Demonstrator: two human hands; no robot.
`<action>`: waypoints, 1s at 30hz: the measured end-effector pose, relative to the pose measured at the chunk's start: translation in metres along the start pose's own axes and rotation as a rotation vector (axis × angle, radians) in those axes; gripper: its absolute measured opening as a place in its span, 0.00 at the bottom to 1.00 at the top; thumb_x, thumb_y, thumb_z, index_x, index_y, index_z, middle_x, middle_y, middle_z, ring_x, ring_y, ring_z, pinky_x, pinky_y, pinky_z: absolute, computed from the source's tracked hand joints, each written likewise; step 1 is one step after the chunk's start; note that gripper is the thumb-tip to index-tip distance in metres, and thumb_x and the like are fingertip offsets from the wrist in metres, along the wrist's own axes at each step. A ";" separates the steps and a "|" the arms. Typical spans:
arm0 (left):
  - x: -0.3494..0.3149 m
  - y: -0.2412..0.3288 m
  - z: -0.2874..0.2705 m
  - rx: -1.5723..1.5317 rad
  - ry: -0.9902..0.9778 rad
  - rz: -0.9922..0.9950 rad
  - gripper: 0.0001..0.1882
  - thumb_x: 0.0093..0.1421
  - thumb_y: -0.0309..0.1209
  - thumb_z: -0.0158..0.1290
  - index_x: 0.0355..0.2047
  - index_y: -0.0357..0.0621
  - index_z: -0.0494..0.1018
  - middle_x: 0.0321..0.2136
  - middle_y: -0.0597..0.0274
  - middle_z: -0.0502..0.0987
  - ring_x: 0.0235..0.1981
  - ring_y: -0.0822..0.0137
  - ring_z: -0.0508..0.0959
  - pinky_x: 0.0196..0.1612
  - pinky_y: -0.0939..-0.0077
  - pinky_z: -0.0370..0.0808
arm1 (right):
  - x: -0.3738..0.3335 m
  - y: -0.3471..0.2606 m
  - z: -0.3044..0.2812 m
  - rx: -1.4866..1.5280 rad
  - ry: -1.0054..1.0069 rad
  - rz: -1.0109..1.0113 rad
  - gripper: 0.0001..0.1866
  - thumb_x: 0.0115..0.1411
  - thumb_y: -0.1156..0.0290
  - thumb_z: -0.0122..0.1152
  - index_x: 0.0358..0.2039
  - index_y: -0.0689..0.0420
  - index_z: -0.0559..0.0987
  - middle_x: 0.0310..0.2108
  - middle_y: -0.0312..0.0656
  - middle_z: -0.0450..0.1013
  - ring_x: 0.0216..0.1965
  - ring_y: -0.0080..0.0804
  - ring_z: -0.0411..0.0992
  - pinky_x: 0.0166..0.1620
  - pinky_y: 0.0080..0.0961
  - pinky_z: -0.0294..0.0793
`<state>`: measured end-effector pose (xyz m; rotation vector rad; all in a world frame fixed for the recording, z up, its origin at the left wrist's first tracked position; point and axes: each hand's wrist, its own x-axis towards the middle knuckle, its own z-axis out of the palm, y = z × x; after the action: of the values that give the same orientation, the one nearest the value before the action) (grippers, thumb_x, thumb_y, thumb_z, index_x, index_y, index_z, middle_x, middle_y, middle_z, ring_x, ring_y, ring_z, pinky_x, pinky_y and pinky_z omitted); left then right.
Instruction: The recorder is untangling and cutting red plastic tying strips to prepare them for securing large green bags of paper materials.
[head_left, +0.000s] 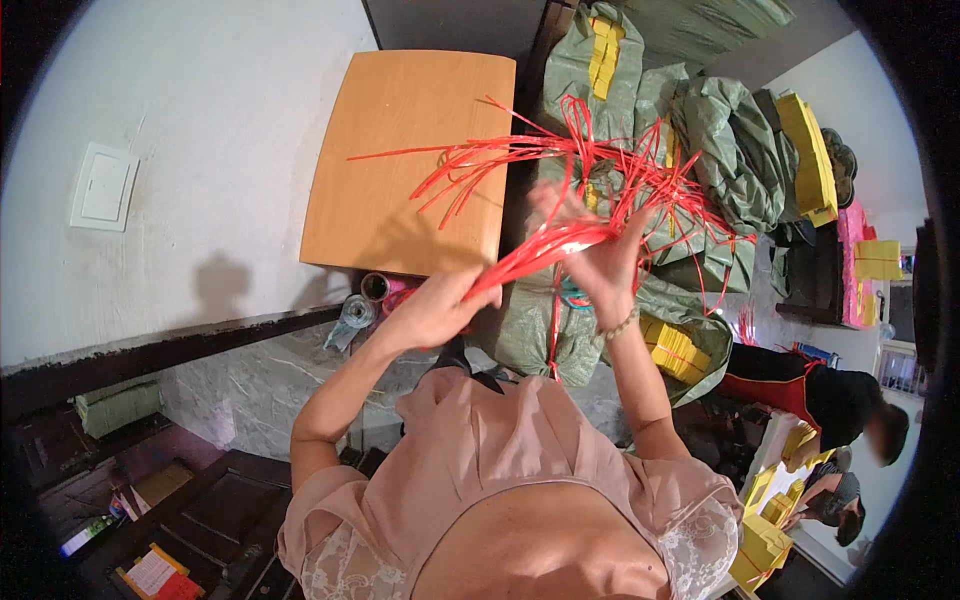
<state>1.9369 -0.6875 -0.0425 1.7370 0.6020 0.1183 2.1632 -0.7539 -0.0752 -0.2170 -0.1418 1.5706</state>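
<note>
A bundle of thin red plastic strips [540,252] stretches between my hands, its loose ends fanning out over the wooden tabletop and the sacks. My left hand [440,308] is closed around the near end of the bundle. Under the strips, my right hand [608,268] is spread with its palm up and the strands lying across it. Some of its fingers are smeared by motion, and a beaded bracelet circles its wrist. Beyond this hand, the far strands hang in a loose tangle.
A wooden tabletop [410,160] stands ahead on the left, beside a white wall with a light switch [104,187]. Green woven sacks [735,150] fill the far right, with yellow stacks [675,350] among them. Two people [850,405] are at the right beside more yellow pieces.
</note>
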 end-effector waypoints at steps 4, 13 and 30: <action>-0.027 -0.017 -0.015 0.017 -0.028 -0.017 0.12 0.62 0.34 0.41 0.29 0.36 0.67 0.20 0.60 0.69 0.24 0.69 0.70 0.31 0.74 0.67 | 0.026 -0.087 -0.016 0.154 0.318 -0.281 0.11 0.56 0.64 0.56 0.30 0.59 0.71 0.25 0.34 0.69 0.32 0.26 0.68 0.45 0.28 0.68; -0.076 -0.054 -0.086 -0.547 0.224 -0.305 0.12 0.63 0.39 0.42 0.28 0.46 0.66 0.13 0.80 0.52 0.11 0.85 0.50 0.13 0.87 0.47 | 0.189 -0.139 0.085 -0.615 0.206 -0.154 0.07 0.59 0.74 0.49 0.25 0.59 0.66 0.18 0.34 0.63 0.24 0.24 0.63 0.34 0.24 0.66; -0.040 -0.063 -0.192 -0.710 0.638 -0.062 0.13 0.62 0.40 0.44 0.30 0.42 0.66 0.12 0.79 0.53 0.10 0.85 0.51 0.12 0.88 0.47 | 0.417 -0.065 0.181 -0.766 -0.104 -0.061 0.09 0.62 0.68 0.43 0.38 0.59 0.68 0.22 0.34 0.61 0.22 0.25 0.62 0.30 0.24 0.67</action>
<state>1.8067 -0.5285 -0.0410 0.9666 0.9332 0.7680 2.1845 -0.3284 0.0960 -0.7192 -0.8259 1.4046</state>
